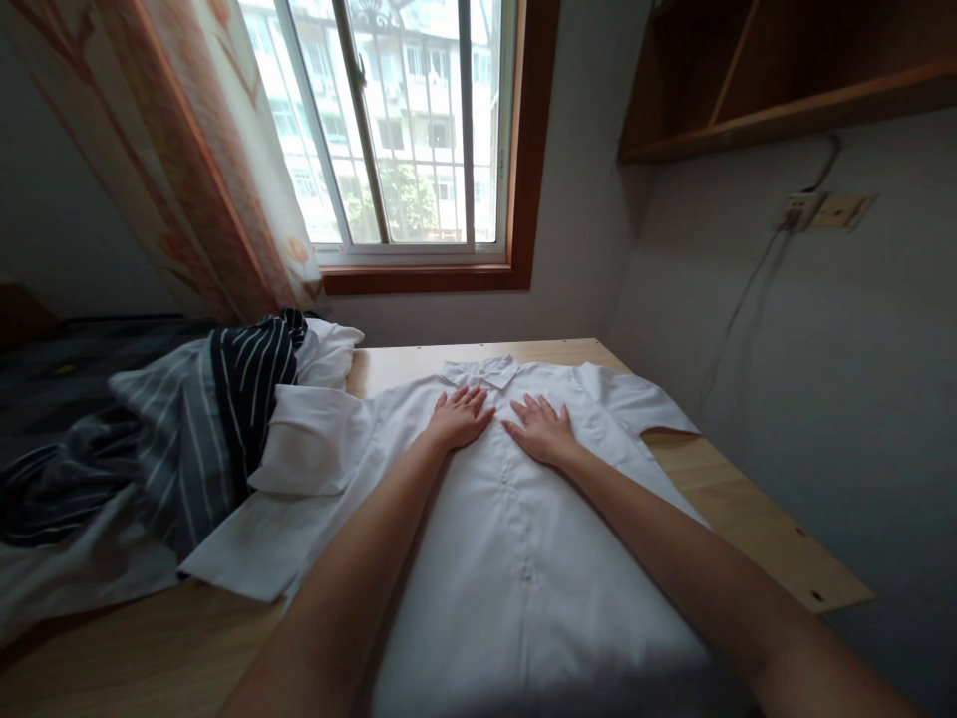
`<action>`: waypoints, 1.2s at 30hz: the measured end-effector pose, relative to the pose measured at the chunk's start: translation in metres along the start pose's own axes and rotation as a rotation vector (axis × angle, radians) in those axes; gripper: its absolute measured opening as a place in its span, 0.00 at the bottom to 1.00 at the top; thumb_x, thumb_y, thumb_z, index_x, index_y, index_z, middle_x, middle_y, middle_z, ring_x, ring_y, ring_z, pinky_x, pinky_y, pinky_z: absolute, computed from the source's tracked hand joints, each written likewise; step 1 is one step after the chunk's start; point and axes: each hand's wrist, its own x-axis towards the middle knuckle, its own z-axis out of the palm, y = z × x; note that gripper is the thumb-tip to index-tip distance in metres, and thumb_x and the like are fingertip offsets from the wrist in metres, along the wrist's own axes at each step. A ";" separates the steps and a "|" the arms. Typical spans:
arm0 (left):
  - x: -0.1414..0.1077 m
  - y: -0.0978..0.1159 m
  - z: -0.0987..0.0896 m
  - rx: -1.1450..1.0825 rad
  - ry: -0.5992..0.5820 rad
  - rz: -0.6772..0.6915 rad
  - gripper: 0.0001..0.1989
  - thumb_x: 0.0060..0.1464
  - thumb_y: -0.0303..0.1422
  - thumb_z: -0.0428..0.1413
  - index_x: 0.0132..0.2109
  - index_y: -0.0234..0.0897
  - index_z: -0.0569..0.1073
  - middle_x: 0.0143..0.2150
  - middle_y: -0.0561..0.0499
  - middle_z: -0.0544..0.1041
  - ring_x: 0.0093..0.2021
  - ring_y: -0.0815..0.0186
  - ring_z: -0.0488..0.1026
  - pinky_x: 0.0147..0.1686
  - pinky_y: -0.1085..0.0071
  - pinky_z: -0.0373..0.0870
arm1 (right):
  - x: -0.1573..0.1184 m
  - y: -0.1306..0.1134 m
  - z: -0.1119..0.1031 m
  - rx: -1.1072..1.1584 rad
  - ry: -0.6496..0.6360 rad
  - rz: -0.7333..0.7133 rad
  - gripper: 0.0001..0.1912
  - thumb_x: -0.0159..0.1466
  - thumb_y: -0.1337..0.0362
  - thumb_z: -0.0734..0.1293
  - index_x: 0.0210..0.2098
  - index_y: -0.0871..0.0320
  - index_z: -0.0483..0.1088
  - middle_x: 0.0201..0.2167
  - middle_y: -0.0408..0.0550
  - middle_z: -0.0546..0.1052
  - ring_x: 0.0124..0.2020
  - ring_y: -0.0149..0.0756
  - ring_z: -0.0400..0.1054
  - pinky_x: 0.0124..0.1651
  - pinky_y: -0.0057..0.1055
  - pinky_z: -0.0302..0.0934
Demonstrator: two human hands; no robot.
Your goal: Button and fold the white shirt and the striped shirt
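A white short-sleeved button-up shirt (pixel 478 558) lies spread front side up, its collar (pixel 482 371) toward the window and its button line running down the middle. My left hand (pixel 460 416) rests flat on the chest, left of the buttons and just below the collar, fingers spread. Opposite it, my right hand (pixel 542 429) lies flat on the other side of the buttons, its fingers also apart. Neither hand grips the cloth. The right sleeve in view (pixel 647 399) reaches to the table's edge, and the left sleeve (pixel 310 439) touches the clothes beside it. The shirt's lower end is cut off by the frame.
Beneath the shirt is a light wooden table (pixel 748 509). Striped dark and grey clothes (pixel 201 409) are heaped at left, with white cloth (pixel 329 344) behind. A window (pixel 404 130) and curtain (pixel 209 150) are ahead. At right hang a shelf (pixel 785 115) and a plugged-in cord (pixel 748 289).
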 end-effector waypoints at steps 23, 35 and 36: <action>-0.003 0.000 0.004 0.009 0.074 0.019 0.33 0.65 0.51 0.35 0.70 0.40 0.56 0.73 0.47 0.52 0.73 0.57 0.46 0.67 0.47 0.43 | 0.034 0.031 -0.009 -0.151 0.090 -0.134 0.29 0.72 0.53 0.49 0.69 0.52 0.54 0.72 0.48 0.51 0.72 0.43 0.40 0.70 0.48 0.32; -0.003 -0.001 0.006 -0.024 0.070 0.023 0.33 0.65 0.52 0.35 0.70 0.42 0.56 0.73 0.48 0.52 0.73 0.57 0.46 0.67 0.47 0.42 | 0.099 0.048 -0.011 -0.077 -0.028 0.072 0.33 0.70 0.44 0.46 0.71 0.46 0.45 0.74 0.43 0.41 0.73 0.42 0.34 0.69 0.57 0.29; -0.003 -0.001 0.006 -0.026 0.068 0.021 0.33 0.65 0.52 0.35 0.70 0.42 0.56 0.73 0.48 0.52 0.73 0.56 0.46 0.67 0.46 0.41 | 0.102 0.049 -0.011 -0.081 -0.025 0.086 0.33 0.70 0.44 0.46 0.71 0.46 0.45 0.74 0.43 0.42 0.73 0.42 0.34 0.69 0.57 0.29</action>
